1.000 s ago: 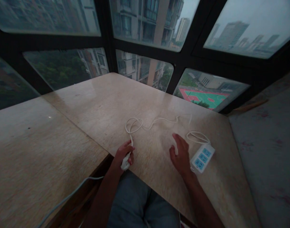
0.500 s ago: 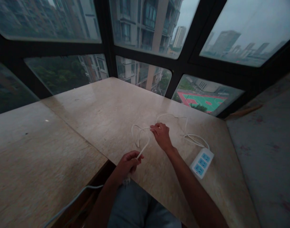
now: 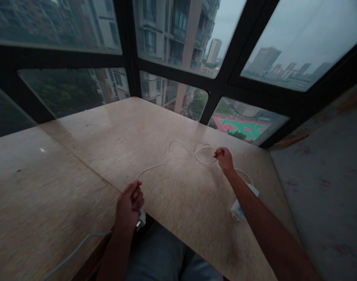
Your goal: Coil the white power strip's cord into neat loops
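Observation:
A white power cord (image 3: pixel 167 158) runs across the beige tabletop (image 3: pixel 131 128). My left hand (image 3: pixel 129 205) is closed on the cord's near end at the table's front edge, with the white plug (image 3: pixel 141 218) hanging just below my fingers. My right hand (image 3: pixel 224 158) pinches the cord farther back on the right, beside a small loop. The white power strip (image 3: pixel 237 210) with blue sockets lies under my right forearm, mostly hidden by it.
Dark-framed windows (image 3: pixel 219 82) wall the far side of the table. A second tabletop (image 3: pixel 35 195) adjoins on the left. A grey cable (image 3: pixel 70 253) hangs below the front edge. A grey mottled surface (image 3: pixel 327 175) lies to the right.
My right hand has carried the cord to the right and farther back, stretching out the tangle. My left hand has slid left along the front edge, and the plug now shows below it.

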Demonstrator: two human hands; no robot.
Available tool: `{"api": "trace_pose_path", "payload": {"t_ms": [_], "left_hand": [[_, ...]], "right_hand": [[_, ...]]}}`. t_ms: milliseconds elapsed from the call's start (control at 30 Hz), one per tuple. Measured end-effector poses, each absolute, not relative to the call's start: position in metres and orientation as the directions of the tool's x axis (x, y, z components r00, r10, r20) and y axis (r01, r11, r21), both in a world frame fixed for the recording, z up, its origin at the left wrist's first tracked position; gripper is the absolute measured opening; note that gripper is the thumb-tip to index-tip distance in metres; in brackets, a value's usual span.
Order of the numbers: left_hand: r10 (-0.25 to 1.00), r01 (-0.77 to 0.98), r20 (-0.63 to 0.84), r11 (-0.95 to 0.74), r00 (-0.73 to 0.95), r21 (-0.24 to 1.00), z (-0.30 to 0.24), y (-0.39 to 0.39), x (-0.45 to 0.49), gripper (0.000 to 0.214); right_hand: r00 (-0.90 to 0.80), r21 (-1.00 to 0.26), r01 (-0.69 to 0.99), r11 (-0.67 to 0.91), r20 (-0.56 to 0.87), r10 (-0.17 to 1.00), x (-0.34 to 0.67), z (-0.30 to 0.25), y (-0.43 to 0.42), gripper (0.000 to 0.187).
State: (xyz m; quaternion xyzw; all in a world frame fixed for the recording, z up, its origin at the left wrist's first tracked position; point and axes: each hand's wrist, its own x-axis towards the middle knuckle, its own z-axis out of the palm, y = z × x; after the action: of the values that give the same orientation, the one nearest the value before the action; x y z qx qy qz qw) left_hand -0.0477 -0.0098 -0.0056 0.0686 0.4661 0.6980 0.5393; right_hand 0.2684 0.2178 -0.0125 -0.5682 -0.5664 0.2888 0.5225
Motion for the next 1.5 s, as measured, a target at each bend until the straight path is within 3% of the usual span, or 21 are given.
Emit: {"api": "trace_pose_path", "payload": {"t_ms": [200, 400, 667, 833, 967, 1067, 1133, 1267, 1500], "left_hand": [[0.829, -0.627, -0.38, 0.046, -0.41, 0.778, -0.003, -0.012, -0.045, 0.035], [0.877, -0.524, -0.397, 0.212, -0.272, 0.825, -0.005, -0.01, -0.019, 0.049], [0.897, -0.398, -0.387, 0.282, -0.215, 0.873, -0.019, -0.006, 0.003, 0.069], [0.895, -0.353, -0.409, 0.329, -0.179, 0.876, -0.02, -0.006, 0.005, 0.07], [0.895, -0.47, -0.433, 0.338, -0.107, 0.815, -0.02, -0.006, 0.01, 0.069], [0.903, -0.588, -0.428, 0.328, -0.034, 0.739, -0.022, -0.005, 0.016, 0.065], [0.906, -0.667, -0.424, 0.322, 0.01, 0.672, -0.022, -0.004, 0.021, 0.061], [0.918, -0.803, -0.391, 0.278, 0.061, 0.528, -0.017, -0.004, 0.033, 0.05], [0.921, -0.876, -0.387, 0.228, 0.051, 0.425, -0.007, -0.008, 0.039, 0.038]], "right_hand": [[0.202, -0.948, 0.258, 0.189, 0.244, 0.949, 0.283, -0.018, 0.207, 0.033], [-0.074, -0.947, 0.172, 0.271, 0.262, 0.962, 0.266, -0.013, 0.169, 0.031], [-0.33, -0.903, 0.264, 0.34, 0.247, 0.911, 0.248, -0.015, 0.119, 0.027], [-0.518, -0.707, 0.439, 0.554, 0.304, 0.799, 0.255, -0.024, 0.098, 0.02], [-0.688, -0.456, 0.505, 0.733, 0.3, 0.66, 0.259, -0.028, 0.084, 0.019], [-0.652, -0.3, 0.608, 0.735, 0.339, 0.678, 0.254, -0.025, 0.07, 0.023], [-0.643, -0.236, 0.626, 0.743, 0.384, 0.663, 0.245, -0.018, 0.058, 0.038], [-0.739, -0.172, 0.526, 0.833, 0.394, 0.547, 0.219, -0.004, 0.033, 0.059], [-0.818, -0.169, 0.323, 0.931, 0.446, 0.364, 0.198, -0.005, 0.013, 0.049]]}}
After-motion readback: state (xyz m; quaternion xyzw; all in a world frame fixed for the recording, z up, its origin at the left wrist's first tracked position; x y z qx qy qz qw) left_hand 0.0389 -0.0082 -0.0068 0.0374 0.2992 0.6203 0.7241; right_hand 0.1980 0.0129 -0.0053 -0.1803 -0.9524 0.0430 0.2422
